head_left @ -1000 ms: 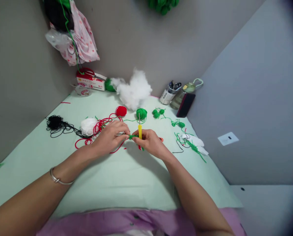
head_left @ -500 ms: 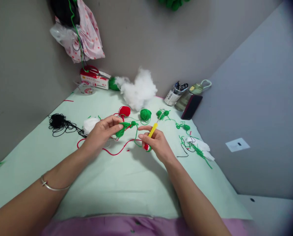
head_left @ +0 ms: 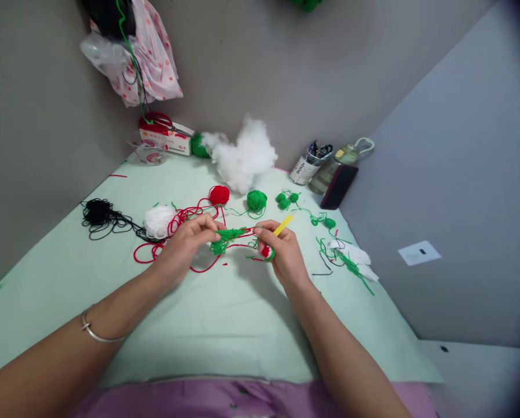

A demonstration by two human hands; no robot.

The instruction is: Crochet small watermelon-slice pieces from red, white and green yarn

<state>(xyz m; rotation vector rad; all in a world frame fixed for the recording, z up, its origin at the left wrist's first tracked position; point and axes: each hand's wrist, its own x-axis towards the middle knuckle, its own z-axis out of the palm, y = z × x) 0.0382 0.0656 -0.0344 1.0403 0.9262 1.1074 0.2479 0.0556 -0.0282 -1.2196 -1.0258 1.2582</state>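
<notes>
The left hand (head_left: 194,237) pinches a green piece (head_left: 219,248) between thumb and fingers. The piece is made of soft yarn, bumpy and floppy, with a thin part on top and a loopy lump hanging under it. It is held up over the desk (head_left: 198,337), in the gap between the two hands. Its long way runs from side to side, and its thin end points at the right hand (head_left: 283,248).

The right hand is closed around a yellow hook (head_left: 284,224). The handle is smooth, straight and hard-looking, and it leans up and to the right, away from the person. The metal tip cannot be seen. The right thumb and finger meet by a thin red strand (head_left: 247,230) that reaches over to the green piece. A small round bit (head_left: 267,252), red, white and green, sits just under those fingers; I can't tell if they grip it.

Past the hands are a round red ball (head_left: 219,195) and a round green ball (head_left: 257,201), both wound from yarn. A white ball (head_left: 158,222) is near the left hand, with messy black yarn (head_left: 97,213) farther left. Puffy white fluff (head_left: 246,157) stands at the back, like a cloud.
</notes>
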